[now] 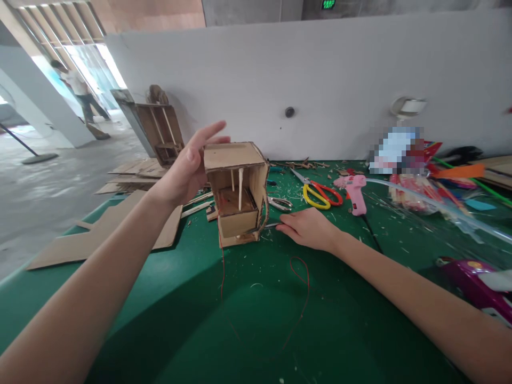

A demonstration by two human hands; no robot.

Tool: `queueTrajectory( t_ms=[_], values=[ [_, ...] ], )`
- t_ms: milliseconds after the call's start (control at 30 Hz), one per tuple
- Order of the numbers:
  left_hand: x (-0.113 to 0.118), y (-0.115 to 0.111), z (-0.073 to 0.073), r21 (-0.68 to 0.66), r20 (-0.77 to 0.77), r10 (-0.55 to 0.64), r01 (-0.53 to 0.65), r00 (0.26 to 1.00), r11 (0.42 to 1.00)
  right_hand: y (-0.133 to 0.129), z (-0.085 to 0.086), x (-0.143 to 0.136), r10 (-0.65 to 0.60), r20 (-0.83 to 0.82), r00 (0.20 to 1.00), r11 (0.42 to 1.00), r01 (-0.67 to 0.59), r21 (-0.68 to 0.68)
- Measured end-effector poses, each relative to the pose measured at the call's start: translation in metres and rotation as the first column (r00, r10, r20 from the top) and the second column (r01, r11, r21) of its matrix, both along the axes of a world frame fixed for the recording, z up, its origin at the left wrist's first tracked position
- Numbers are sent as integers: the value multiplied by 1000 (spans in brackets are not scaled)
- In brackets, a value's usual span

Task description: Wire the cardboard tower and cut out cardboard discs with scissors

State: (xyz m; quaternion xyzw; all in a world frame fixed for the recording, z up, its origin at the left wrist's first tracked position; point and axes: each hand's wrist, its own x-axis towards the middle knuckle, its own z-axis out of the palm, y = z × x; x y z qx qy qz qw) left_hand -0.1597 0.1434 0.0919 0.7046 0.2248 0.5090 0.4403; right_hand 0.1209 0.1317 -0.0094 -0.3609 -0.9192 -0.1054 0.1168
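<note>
A small open-fronted cardboard box point(229, 156) stands upright on the green table, with light sticks inside and a twisted cord down its right side. My left hand point(192, 166) steadies it from the left; some fingers are hidden behind it and one stretches above the top. My right hand point(308, 226) is closed around a slim grey metal tool point(272, 225). Its thin end reaches the box's lower front edge; its exact kind is unclear. A thin red thread point(223, 272) hangs from the box's left side and loops across the table.
Behind my right hand lie scissors point(320, 193) with yellow and red handles, metal pliers point(280, 204) and a pink glue gun point(355, 193). Cardboard sheets point(116, 221) lie left. A purple object point(476, 285) sits at right. A person point(78, 88) stands far back left.
</note>
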Motion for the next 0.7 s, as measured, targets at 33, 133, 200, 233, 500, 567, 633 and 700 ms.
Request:
queueTrajectory(
  t_ms=[33,133,200,233,500,567,633,700],
  values=[
    [-4,3,-3,-71,45,-53,56,998,996,0,-1,0,0,-5,1000,1000,0,1],
    [-16,12,-13,-209,128,-136,160,983,965,1,-2,-1,7,-21,1000,1000,-7,4],
    [-21,17,-17,-265,94,-171,190,981,945,1,-2,0,9,-20,1000,1000,-9,-3],
    [-21,19,-19,-289,62,-168,179,984,941,1,-2,0,8,-15,1000,1000,-8,-9],
    [3,23,-34,-208,12,-7,9,1000,978,1,-7,1,20,-11,1000,1000,-20,-11],
    [10,27,-41,-120,26,47,-43,999,992,1,-7,1,27,-21,999,1000,-27,16],
    [17,31,-47,-53,41,84,-82,996,995,1,-6,5,16,-43,999,999,-14,51],
    [25,33,-52,-11,59,116,-115,992,993,2,-3,12,-5,-57,998,997,10,74]
  ],
)
